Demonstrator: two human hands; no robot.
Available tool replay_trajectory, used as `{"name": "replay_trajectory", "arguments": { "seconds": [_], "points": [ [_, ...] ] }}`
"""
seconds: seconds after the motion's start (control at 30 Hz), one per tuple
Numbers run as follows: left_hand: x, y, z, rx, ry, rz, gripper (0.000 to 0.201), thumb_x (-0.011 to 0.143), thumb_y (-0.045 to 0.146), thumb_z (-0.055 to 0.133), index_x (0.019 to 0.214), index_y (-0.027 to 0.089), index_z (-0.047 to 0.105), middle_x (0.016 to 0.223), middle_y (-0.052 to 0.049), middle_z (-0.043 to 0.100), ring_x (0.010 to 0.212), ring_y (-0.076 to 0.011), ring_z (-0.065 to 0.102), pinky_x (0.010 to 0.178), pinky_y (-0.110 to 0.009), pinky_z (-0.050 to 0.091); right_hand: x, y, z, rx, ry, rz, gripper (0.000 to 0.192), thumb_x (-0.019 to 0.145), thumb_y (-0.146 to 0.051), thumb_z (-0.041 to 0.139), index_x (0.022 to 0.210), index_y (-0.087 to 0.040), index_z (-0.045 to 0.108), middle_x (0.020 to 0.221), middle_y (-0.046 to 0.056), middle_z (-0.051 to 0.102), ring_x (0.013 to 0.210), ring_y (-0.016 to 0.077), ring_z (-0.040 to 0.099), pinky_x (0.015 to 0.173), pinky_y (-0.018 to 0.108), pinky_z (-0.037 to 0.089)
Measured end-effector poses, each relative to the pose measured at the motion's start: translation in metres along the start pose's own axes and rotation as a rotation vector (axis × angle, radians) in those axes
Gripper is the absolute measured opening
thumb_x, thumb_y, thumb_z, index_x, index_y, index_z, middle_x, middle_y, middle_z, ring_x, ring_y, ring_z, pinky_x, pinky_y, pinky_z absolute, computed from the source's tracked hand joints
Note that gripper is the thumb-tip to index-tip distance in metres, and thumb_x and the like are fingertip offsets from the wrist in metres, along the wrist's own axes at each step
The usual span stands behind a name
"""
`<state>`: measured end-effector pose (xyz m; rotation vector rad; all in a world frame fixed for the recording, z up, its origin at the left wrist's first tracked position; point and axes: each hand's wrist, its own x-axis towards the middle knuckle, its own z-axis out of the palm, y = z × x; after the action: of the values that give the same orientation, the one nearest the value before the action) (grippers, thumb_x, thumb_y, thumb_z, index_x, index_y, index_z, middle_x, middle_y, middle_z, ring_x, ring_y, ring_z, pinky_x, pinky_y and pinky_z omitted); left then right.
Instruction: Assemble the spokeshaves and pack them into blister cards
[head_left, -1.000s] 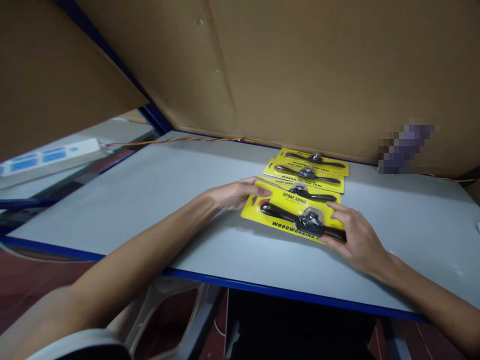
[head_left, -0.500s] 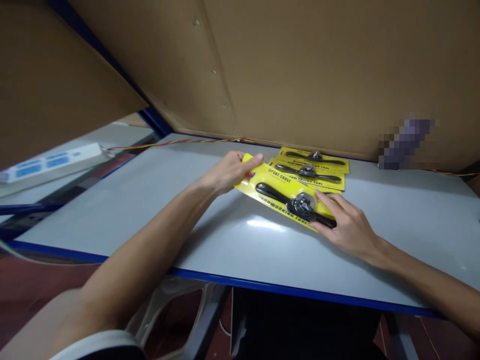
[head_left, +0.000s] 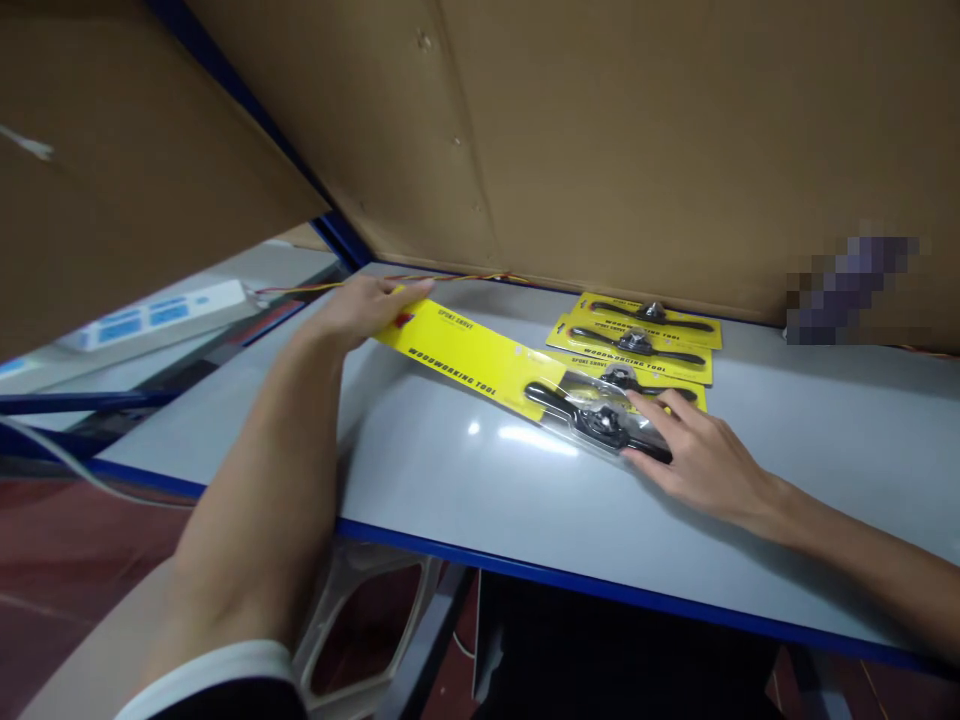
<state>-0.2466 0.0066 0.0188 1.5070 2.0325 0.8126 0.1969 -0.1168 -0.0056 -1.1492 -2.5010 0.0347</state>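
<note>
My left hand (head_left: 360,305) pinches the left end of a yellow backing card (head_left: 465,355) printed "SPOKE SHAVE" and "WOODWORKING TOOL". The card stretches out to the left and is lifted off the grey table (head_left: 420,470). Its right end still meets a clear blister holding a black spokeshave (head_left: 592,420). My right hand (head_left: 697,455) grips the right handle of that spokeshave and holds it down on the table. Behind lie three more yellow spokeshave packs (head_left: 637,345), overlapping in a row toward the cardboard wall.
Brown cardboard panels (head_left: 637,130) wall in the table at the back and left. A twisted orange wire (head_left: 450,279) runs along the back edge. A white power strip (head_left: 157,315) lies on a lower surface at left. A white plastic chair (head_left: 360,620) stands below the blue front edge.
My left hand has drawn the yellow card far out to the left, away from the blister. My right hand has stayed on the spokeshave, keeping it in place.
</note>
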Motion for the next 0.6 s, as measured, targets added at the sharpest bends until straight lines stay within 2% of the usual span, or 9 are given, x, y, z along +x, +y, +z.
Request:
{"name": "replay_trajectory", "arguments": {
  "seconds": [0.1,0.17,0.27,0.4,0.5,0.53,0.6],
  "points": [
    [0.001,-0.017,-0.009,0.237,0.107,-0.148,0.065,0.090,0.079,0.064,0.076,0.015,0.065,0.055,0.002,0.058,0.068,-0.0161,0.055,0.069,-0.028,0.040,-0.003,0.009,-0.004,0.033,0.043,-0.029,0.055,0.102,-0.045,0.060,0.151,-0.019,0.060,0.119,0.016,0.072,0.100,0.0317,0.071,0.087,0.052,0.064],
    [0.000,-0.023,-0.011,0.313,0.154,-0.112,0.058,0.091,0.074,0.066,0.076,0.018,0.063,0.054,0.004,0.053,0.070,-0.0161,0.051,0.072,-0.028,0.038,-0.001,0.017,-0.015,0.050,0.088,-0.070,0.056,0.103,-0.045,0.060,0.153,-0.020,0.057,0.119,0.016,0.072,0.103,0.0321,0.070,0.091,0.053,0.062],
    [-0.001,-0.027,-0.011,0.343,0.241,-0.031,0.048,0.086,0.066,0.073,0.087,0.019,0.065,0.063,0.004,0.056,0.077,-0.0174,0.049,0.079,-0.027,0.039,-0.004,0.036,-0.043,0.014,0.144,-0.071,0.059,0.103,-0.048,0.058,0.157,-0.024,0.053,0.122,0.014,0.073,0.106,0.0335,0.068,0.096,0.056,0.058],
    [0.000,-0.014,-0.006,0.289,0.396,0.013,0.045,0.090,0.059,0.066,0.103,0.016,0.070,0.080,0.002,0.062,0.083,-0.0177,0.050,0.085,-0.028,0.041,-0.036,0.088,-0.074,-0.141,0.145,0.088,0.056,0.103,-0.052,0.058,0.152,-0.025,0.057,0.117,0.016,0.076,0.105,0.0367,0.067,0.091,0.056,0.057],
    [-0.001,0.012,0.011,0.188,0.349,0.088,0.047,0.095,0.054,0.055,0.106,0.011,0.073,0.081,-0.001,0.068,0.082,-0.0180,0.056,0.082,-0.026,0.042,-0.074,0.134,-0.082,-0.197,0.048,0.173,0.059,0.097,-0.067,0.058,0.144,-0.030,0.063,0.104,0.014,0.077,0.089,0.0379,0.071,0.072,0.053,0.058],
    [-0.003,0.023,0.020,0.202,0.305,0.138,0.047,0.097,0.051,0.051,0.102,0.010,0.074,0.080,-0.004,0.070,0.082,-0.0194,0.059,0.080,-0.027,0.043,-0.084,0.144,-0.083,-0.196,0.046,0.137,0.056,0.094,-0.070,0.061,0.135,-0.032,0.068,0.104,0.013,0.078,0.084,0.0372,0.072,0.070,0.053,0.058],
    [-0.010,0.043,0.043,0.227,0.189,0.246,0.051,0.098,0.050,0.045,0.096,0.010,0.076,0.079,-0.008,0.073,0.080,-0.0225,0.064,0.076,-0.029,0.043,-0.093,0.151,-0.086,-0.209,-0.031,0.129,0.048,0.092,-0.067,0.068,0.124,-0.032,0.072,0.115,0.014,0.078,0.094,0.0384,0.075,0.078,0.055,0.059]
  ]
}}
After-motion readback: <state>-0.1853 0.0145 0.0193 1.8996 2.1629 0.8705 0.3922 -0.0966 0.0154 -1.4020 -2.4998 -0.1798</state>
